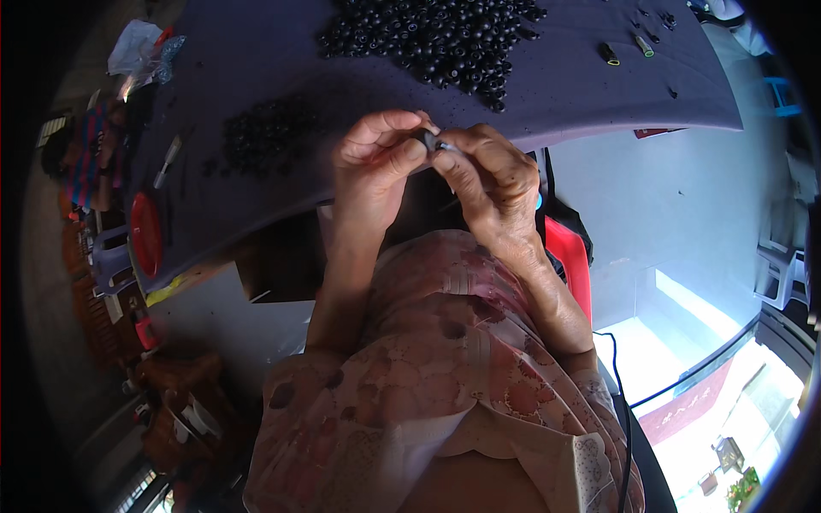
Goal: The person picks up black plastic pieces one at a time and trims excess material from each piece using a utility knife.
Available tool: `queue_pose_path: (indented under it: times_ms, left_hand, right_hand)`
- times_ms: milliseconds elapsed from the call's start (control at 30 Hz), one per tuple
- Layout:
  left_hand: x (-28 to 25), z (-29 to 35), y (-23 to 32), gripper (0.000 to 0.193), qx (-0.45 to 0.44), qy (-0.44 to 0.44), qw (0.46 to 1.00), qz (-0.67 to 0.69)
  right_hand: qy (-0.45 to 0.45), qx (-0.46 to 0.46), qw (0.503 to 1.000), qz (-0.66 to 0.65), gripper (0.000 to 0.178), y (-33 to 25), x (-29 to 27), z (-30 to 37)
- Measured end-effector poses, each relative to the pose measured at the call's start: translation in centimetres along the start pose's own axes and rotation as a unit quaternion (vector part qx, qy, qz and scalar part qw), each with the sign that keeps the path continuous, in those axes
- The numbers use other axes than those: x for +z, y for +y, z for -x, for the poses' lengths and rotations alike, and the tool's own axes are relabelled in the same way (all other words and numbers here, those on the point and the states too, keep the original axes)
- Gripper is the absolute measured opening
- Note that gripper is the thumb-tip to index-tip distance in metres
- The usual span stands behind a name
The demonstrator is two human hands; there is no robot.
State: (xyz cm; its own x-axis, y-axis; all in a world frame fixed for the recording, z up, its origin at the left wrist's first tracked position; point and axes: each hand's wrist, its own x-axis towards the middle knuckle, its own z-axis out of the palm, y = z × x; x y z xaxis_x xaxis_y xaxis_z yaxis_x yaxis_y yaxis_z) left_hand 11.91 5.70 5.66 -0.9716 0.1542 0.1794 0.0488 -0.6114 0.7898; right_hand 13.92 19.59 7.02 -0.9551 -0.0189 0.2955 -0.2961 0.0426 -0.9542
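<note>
Above the table's near edge, my two hands meet around a small black rounded piece. My left hand pinches it between thumb and fingers. My right hand is closed close against it, with a small pale, shiny tip showing between thumb and forefinger; what that tip belongs to is hidden. Beyond my hands lies a large heap of small black rounded pieces, many with a hole. A smaller, shaded pile of dark pieces sits to the left.
A dark purple cloth covers the table. At left are a slim tool with a pale handle, a red basin and a clear plastic bag. Two small cylindrical items lie at far right. A red chair stands by my right arm.
</note>
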Motion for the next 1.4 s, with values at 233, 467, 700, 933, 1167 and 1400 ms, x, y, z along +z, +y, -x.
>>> queue_pose_path:
  times_ms: [233,467,700,933,1167,1400]
  left_hand:
    - [-0.3,-0.2,-0.5,0.023,-0.014,0.012,0.998,0.055]
    - [-1.0,-0.1,-0.8,0.024,-0.013,0.026,0.997,0.066]
    - [-2.1,0.5,-0.5,0.023,0.005,0.051,0.998,0.035]
    - [-8.9,0.2,3.4,0.014,0.121,0.207,0.735,-0.634]
    - [-10.8,-0.9,2.4,0.016,0.175,0.163,0.545,-0.804]
    - [-4.5,-5.7,-3.5,0.021,0.211,0.027,0.704,-0.678]
  right_hand:
    - [0.008,0.080,0.984,-0.159,0.014,0.4,0.7,0.2]
    - [-0.018,0.205,0.966,-0.155,0.021,0.1,0.7,-1.1]
    - [-0.075,0.233,0.949,-0.200,0.013,1.3,1.9,-2.1]
    - [-0.086,0.260,0.949,-0.158,0.012,3.8,2.5,-0.9]
    - [-0.038,0.277,0.948,-0.154,0.010,4.9,0.4,-0.4]
    - [-0.034,0.273,0.958,-0.078,0.010,4.2,0.0,-0.3]
